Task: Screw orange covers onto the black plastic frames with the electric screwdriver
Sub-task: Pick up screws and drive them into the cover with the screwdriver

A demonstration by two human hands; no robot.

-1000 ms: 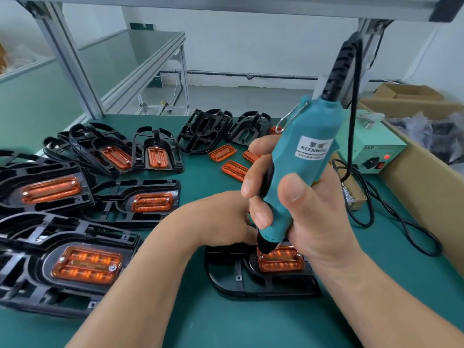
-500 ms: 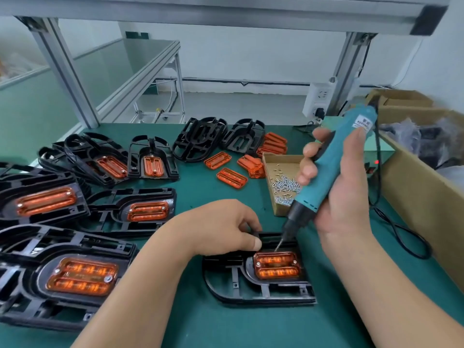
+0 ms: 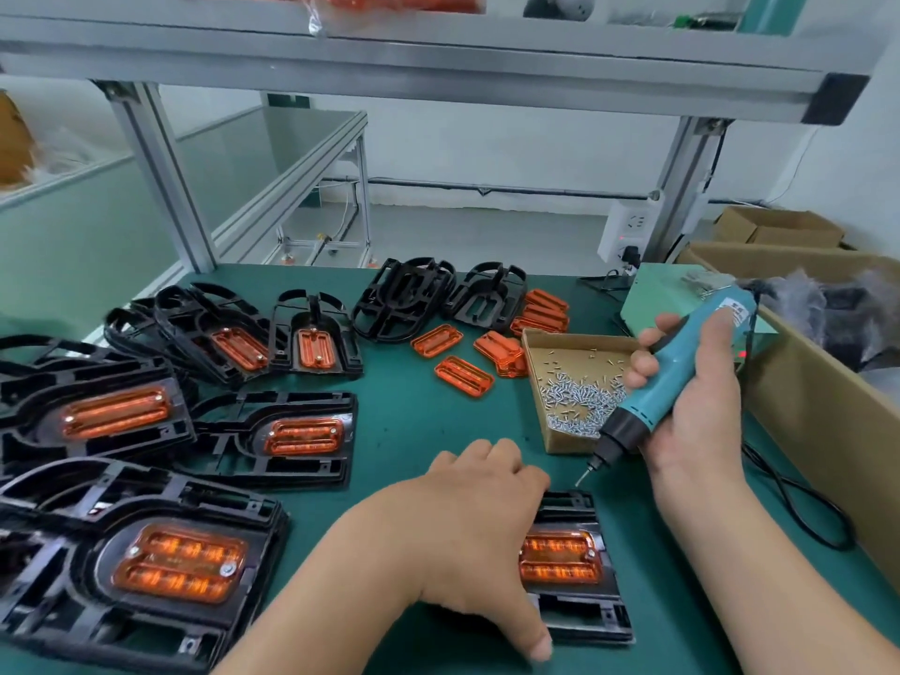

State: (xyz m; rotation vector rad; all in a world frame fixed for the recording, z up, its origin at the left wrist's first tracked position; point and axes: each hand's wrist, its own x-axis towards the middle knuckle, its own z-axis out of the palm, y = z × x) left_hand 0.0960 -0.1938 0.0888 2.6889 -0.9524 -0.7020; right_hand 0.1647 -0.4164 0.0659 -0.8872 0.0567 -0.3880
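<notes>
A black frame [image 3: 582, 623] with an orange cover [image 3: 560, 560] seated in it lies near the front edge of the green table. My left hand [image 3: 467, 533] spans the frame's left part, fingers curled over its far edge and thumb at its near edge, hiding that side. My right hand [image 3: 696, 421] grips the teal electric screwdriver [image 3: 682, 362], tilted, with its bit in the air just beyond the frame's far right corner. Two screws show in the cover's corners.
Several frames with covers [image 3: 287, 431] lie to the left, bare frames [image 3: 404, 299] at the back. Loose orange covers [image 3: 462, 375] lie beside a cardboard tray of screws [image 3: 560, 355]. A large carton [image 3: 828, 431], a power unit [image 3: 652, 294] and its cable [image 3: 798, 509] stand on the right.
The screwdriver has lifted off the cover and swung back to the right. My left hand has shifted from pinching near the cover to spanning the frame's width.
</notes>
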